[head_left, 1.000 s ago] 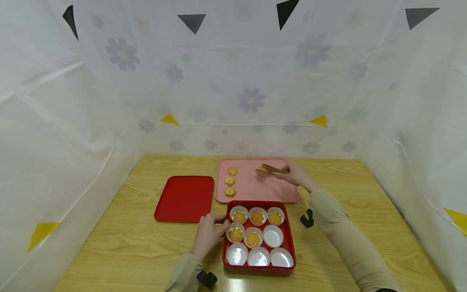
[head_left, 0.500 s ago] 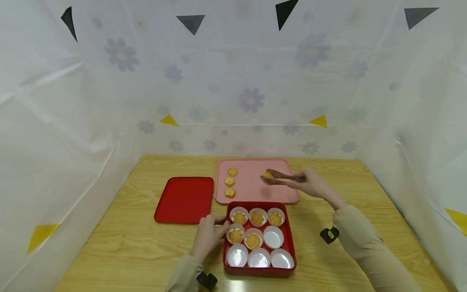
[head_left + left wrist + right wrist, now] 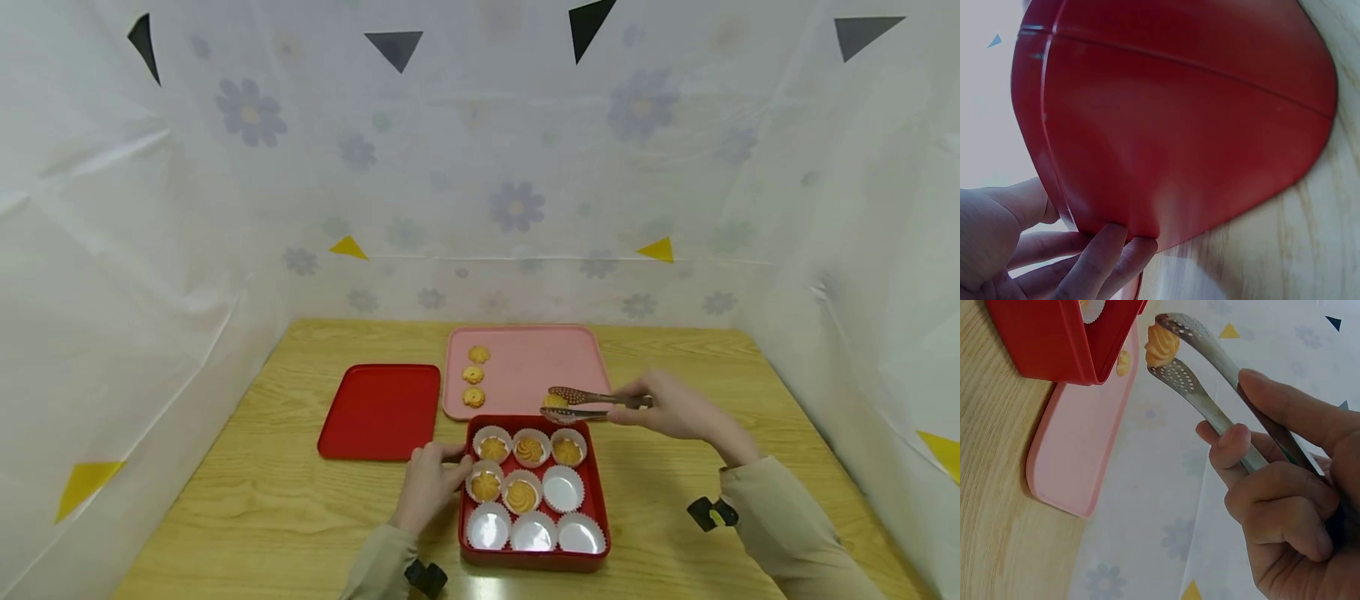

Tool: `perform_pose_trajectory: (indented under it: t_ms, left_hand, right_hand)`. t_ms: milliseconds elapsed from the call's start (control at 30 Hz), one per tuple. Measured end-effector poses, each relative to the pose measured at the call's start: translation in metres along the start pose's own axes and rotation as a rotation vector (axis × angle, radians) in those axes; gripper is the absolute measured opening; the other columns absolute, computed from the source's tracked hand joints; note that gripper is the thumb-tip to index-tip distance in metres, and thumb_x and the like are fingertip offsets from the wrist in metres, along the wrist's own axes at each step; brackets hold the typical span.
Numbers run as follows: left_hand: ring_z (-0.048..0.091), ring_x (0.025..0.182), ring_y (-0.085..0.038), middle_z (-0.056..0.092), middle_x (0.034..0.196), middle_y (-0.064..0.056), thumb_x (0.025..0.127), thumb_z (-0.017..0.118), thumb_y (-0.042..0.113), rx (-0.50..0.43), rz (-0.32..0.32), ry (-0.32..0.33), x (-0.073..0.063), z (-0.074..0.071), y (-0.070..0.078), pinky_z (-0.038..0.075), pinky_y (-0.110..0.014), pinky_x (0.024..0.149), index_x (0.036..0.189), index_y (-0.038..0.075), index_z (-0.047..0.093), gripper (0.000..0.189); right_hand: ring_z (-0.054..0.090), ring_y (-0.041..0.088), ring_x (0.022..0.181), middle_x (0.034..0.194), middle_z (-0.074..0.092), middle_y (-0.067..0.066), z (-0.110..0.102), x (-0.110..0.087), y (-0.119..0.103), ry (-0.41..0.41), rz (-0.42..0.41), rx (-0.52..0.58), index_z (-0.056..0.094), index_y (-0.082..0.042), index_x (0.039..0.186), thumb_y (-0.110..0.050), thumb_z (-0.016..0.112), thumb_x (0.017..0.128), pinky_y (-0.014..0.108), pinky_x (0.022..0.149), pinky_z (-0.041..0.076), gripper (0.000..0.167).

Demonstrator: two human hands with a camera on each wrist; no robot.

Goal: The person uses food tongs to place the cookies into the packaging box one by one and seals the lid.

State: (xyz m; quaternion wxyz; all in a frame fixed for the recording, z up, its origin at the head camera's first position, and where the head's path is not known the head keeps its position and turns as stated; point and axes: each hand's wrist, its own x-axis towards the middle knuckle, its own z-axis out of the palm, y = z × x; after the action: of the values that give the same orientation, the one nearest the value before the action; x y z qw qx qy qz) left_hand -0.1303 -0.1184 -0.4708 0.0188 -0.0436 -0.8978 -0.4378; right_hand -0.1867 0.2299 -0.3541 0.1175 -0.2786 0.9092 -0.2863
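My right hand (image 3: 675, 408) grips metal tongs (image 3: 1210, 409) with perforated tips. A ridged, swirled cookie (image 3: 1163, 347) is pinched between those tips, raised near the far rim of a red box (image 3: 600, 508). Inside that box, white paper cups stand in rows of three. Cookies sit in the far-row cups and in the left and middle cups of the second row; the second row's right cup (image 3: 562, 488) and the near row hold none. My left hand (image 3: 429, 483) holds the box's left wall, with fingertips on its outside in the left wrist view.
Behind the box lies a pink tray (image 3: 525, 367) with three cookies, one of them a ring-like cookie (image 3: 473, 397), along its left side. A flat red square lid or tray (image 3: 378, 412) lies to the left. White sheeting (image 3: 480, 167) encloses the wooden table (image 3: 262, 500).
The tongs with the cookie have come up off the pink tray and moved nearer, towards the red box's far edge. My left hand stays put on the box.
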Motion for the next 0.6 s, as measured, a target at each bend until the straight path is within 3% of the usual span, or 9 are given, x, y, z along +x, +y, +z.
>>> perform_pose_trajectory:
  t_ms: [233,400,600]
  left_hand:
    - [0.069,0.088,-0.017,0.078,0.106,-0.015,0.089,0.069,0.015,0.000,-0.007,-0.004,0.001,0.001,0.001,0.056,-0.030,0.072,0.113,0.000,0.076,0.029]
    - [0.067,0.087,-0.016,0.077,0.107,-0.016,0.089,0.069,0.015,0.001,-0.012,-0.004,0.001,0.000,0.002,0.054,-0.027,0.070,0.113,-0.001,0.075,0.029]
    - [0.065,0.086,-0.016,0.077,0.109,-0.017,0.089,0.069,0.015,-0.003,-0.013,-0.005,0.000,0.001,0.002,0.053,-0.027,0.071,0.113,-0.001,0.075,0.030]
  right_hand:
    - [0.041,-0.003,0.058,0.085,0.073,-0.005,0.001,-0.011,-0.001,-0.138,-0.112,-0.040,0.076,-0.006,0.114,-0.030,0.069,0.095,0.020,0.053,0.037,0.032]
    - [0.042,-0.004,0.059,0.076,0.068,-0.008,0.007,-0.013,-0.003,-0.223,-0.151,-0.010,0.077,-0.007,0.109,-0.031,0.069,0.094,0.019,0.053,0.039,0.029]
    - [0.038,-0.002,0.056,0.066,0.061,-0.010,0.012,-0.012,-0.002,-0.254,-0.158,0.008,0.079,-0.017,0.101,-0.031,0.070,0.094,0.018,0.052,0.035,0.018]
